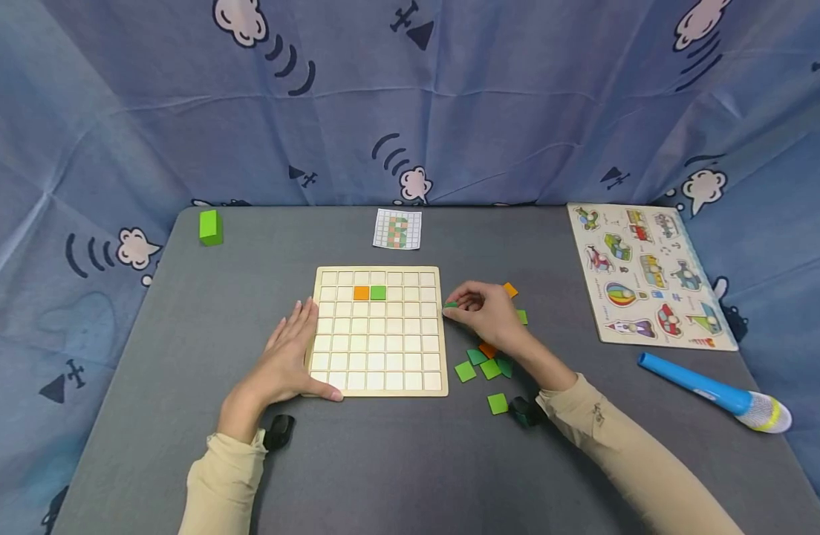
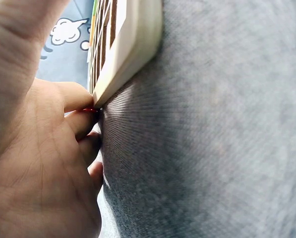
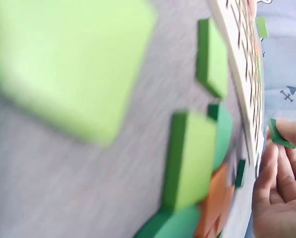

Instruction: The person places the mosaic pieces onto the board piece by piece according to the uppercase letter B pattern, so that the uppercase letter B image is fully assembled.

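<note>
A wooden grid board [image 1: 376, 382] lies flat on the table, with an orange tile [image 1: 361, 293] and a light green tile [image 1: 378, 293] side by side in its second row. My left hand [image 1: 286, 364] rests along the board's left edge, fingers extended and thumb at the near left corner. Just off the board's right edge, my right hand [image 1: 483, 308] pinches a dark green tile [image 3: 278, 135] between thumb and fingers. Below and beside that hand lie loose tiles, among them a light green one [image 1: 498, 403] and an orange one [image 1: 488, 350], some overlapping.
A small printed pattern card [image 1: 397, 229] lies beyond the board. At the far left stands a green block [image 1: 211, 227]. To the right are a picture puzzle board [image 1: 651, 279] and a blue toy microphone [image 1: 714, 392]. A patterned curtain [image 1: 410, 104] borders the table's far side.
</note>
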Tool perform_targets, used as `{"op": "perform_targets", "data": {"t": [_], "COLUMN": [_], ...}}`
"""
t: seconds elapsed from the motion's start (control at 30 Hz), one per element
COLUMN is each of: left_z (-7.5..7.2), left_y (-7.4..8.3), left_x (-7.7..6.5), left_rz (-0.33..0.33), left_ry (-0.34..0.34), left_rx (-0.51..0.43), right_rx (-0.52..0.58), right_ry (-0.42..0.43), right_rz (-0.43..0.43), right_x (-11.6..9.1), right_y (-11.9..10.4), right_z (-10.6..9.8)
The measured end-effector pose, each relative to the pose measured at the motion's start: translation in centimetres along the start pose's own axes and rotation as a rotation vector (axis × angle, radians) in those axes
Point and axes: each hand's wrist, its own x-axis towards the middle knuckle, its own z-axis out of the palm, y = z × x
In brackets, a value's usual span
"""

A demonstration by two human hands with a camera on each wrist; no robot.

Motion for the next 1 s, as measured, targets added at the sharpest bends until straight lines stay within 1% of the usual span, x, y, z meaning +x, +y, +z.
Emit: {"op": "perform_targets", "data": {"t": [0.07, 0.13, 0.33, 0.47, 0.57, 0.77, 0.9, 1.0], "left_z": [0.0, 0.0, -0.1, -0.2, -0.3, -0.4, -0.3, -0.3], "left_y": [0.0, 0.0, 0.2, 0.3, 0.3, 0.3, 0.3, 0.2], "left_x": [0.0, 0.0, 0.0, -0.1, -0.1, -0.1, -0.1, -0.1], "left_rz": [-0.002, -0.003, 0.000, -0.001, -0.002, 0.001, -0.001, 0.000], "left_ry": [0.002, 0.003, 0.004, 0.002, 0.000, 0.000, 0.000, 0.000], "left_rx": [-0.003, -0.004, -0.007, -0.008, -0.005, -0.001, 0.002, 0.002], "right_rx": [0.040, 0.055, -0.002, 0.030, 0.053, 0.044, 0.027, 0.008], "right_ry": [-0.022, -0.045, -0.081, -0.093, -0.082, -0.033, -0.022, -0.018], "right_rz": [0.004, 0.000, -0.022, 0.006, 0.022, -0.001, 0.027, 0.027], "right_x": [0.3, 0.5, 1.4, 2.1, 2.7, 3.8, 4.5, 4.8], "right_y": [-0.4, -0.7, -1.3, -1.9, -2.2, -2.5, -2.8, -2.9], "right_z": [0.4, 0.8, 2.0, 2.8, 3.4, 4.3, 5.1, 5.7]}}
